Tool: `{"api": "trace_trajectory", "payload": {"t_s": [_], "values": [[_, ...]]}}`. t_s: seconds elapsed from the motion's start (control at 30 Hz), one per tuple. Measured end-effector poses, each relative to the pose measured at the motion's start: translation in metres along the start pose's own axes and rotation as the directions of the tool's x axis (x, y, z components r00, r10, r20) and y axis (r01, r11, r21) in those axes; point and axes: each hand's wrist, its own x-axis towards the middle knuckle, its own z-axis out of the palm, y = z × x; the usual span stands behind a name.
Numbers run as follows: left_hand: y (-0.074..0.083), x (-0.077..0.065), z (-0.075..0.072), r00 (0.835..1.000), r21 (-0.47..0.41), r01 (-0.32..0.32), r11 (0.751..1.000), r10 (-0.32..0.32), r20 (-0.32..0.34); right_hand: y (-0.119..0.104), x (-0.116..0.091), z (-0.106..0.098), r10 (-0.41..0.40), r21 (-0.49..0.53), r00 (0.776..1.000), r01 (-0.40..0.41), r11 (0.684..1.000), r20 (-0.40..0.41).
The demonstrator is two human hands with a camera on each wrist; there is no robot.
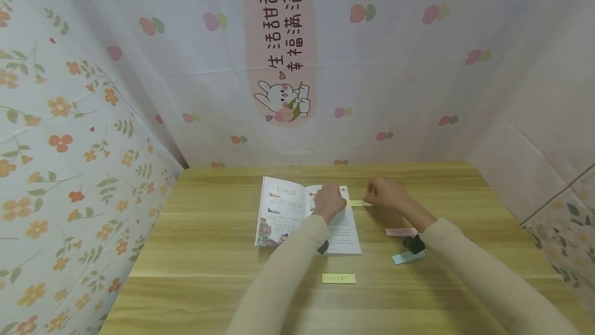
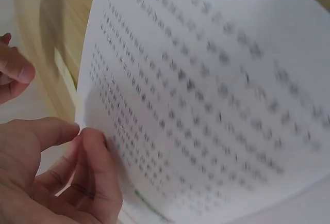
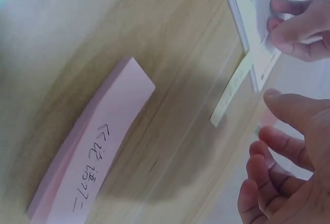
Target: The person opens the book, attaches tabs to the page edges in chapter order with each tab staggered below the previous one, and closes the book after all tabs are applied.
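Note:
An open book [image 1: 285, 206] with printed text and cartoon pictures lies on the table. My left hand [image 1: 329, 202] is over its right page. In the left wrist view, the thumb and index finger pinch the edge of the page [image 2: 180, 90]. A pale yellow sticky note [image 3: 232, 90] juts out from that edge, close to the pinching fingertips. To the right of the book is my right hand [image 1: 385, 192], near the note's outer end. Its thumb and fingers are spread apart with nothing between them in the right wrist view.
A pink pad of sticky notes [image 3: 103, 146] with handwriting lies below the right hand, with a blue pad [image 1: 408, 257] nearer the front. Another yellow pad [image 1: 339, 278] sits in front of the book. Patterned curtains [image 1: 209, 92] enclose the wooden table [image 1: 200, 252].

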Motion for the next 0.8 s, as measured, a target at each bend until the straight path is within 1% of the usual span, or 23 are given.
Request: {"api": "trace_trajectory", "payload": {"t_s": [0.17,0.33,0.43,0.53,0.7,0.8], "values": [[-0.003,-0.006,-0.013,0.999,0.061,-0.023,0.998,0.021,0.043,-0.006,-0.007,0.0,-0.056,-0.014,0.998,0.056,0.998,0.007],[-0.009,-0.01,-0.019,0.996,0.114,-0.059,0.992,0.051,0.074,-0.013,-0.019,0.003,-0.077,0.013,0.996,0.076,0.997,0.041],[-0.014,-0.014,-0.023,0.992,0.145,-0.091,0.985,0.077,0.101,-0.015,-0.025,0.007,-0.111,0.027,0.992,0.11,0.994,0.057],[-0.02,-0.021,-0.027,0.985,0.179,-0.129,0.975,0.106,0.134,-0.015,-0.028,0.011,-0.163,0.036,0.984,0.16,0.986,0.07],[-0.032,-0.034,-0.029,0.974,0.194,-0.2,0.96,0.173,0.148,-0.016,-0.034,0.019,-0.242,0.024,0.966,0.24,0.97,0.091],[-0.039,-0.041,-0.029,0.966,0.214,-0.24,0.947,0.211,0.151,-0.02,-0.039,0.022,-0.28,0.049,0.952,0.276,0.96,0.12]]}}
